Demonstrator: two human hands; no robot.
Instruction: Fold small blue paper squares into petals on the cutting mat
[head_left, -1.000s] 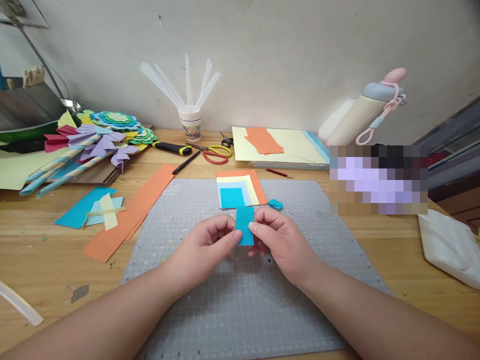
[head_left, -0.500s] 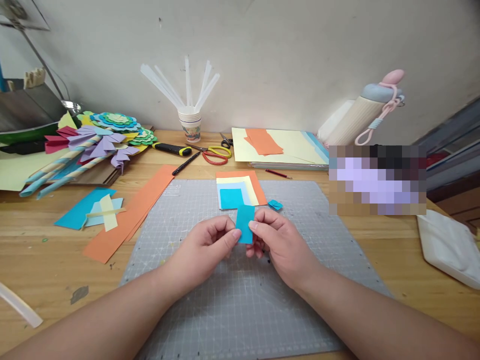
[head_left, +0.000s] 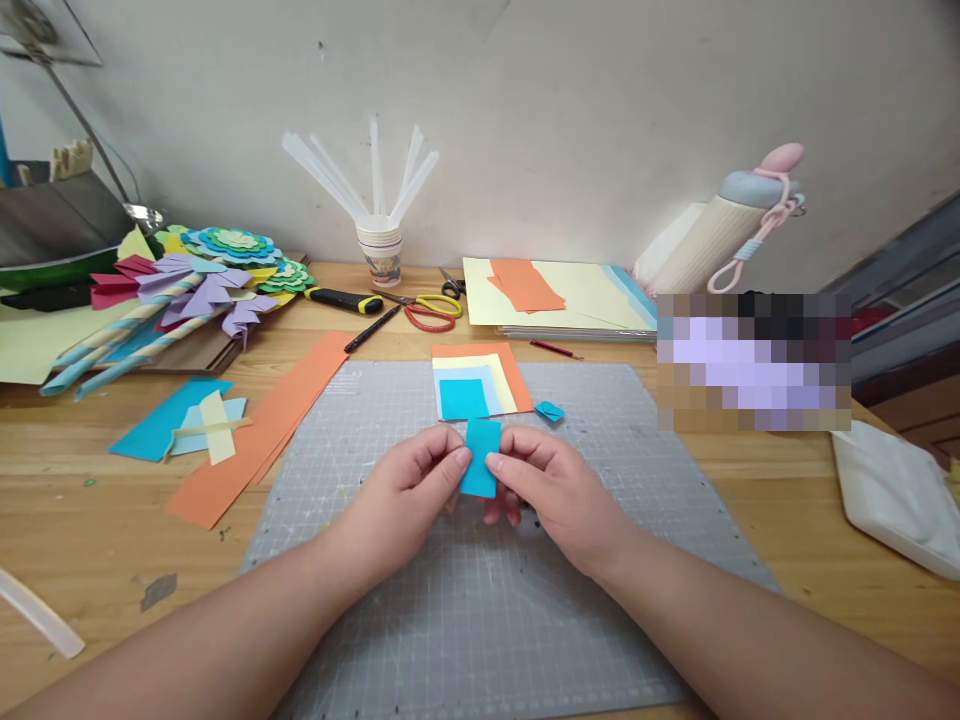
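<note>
From here, my left grip (head_left: 409, 487) and right grip (head_left: 561, 487) pinch the blue slip (head_left: 480, 455), seemingly folded once; beyond them, one piece (head_left: 550, 411) lies folded, the squares (head_left: 466, 395) unfolded.

Left hand (head_left: 416, 487), right hand (head_left: 556, 487) pinching, close together; left fingers (head_left: 437, 447) seemingly curled.

A cutting mat (head_left: 480, 620) lies on the desk (head_left: 105, 535) at lower centre, paper squares (head_left: 476, 383) across its far edge, a folded piece (head_left: 550, 411) right of them and a paper slip (head_left: 480, 460) between left hand (head_left: 409, 490) and right hand (head_left: 566, 490) before them, paper flowers (head_left: 196, 278) upper left, bottle (head_left: 709, 232) upper right.
</note>
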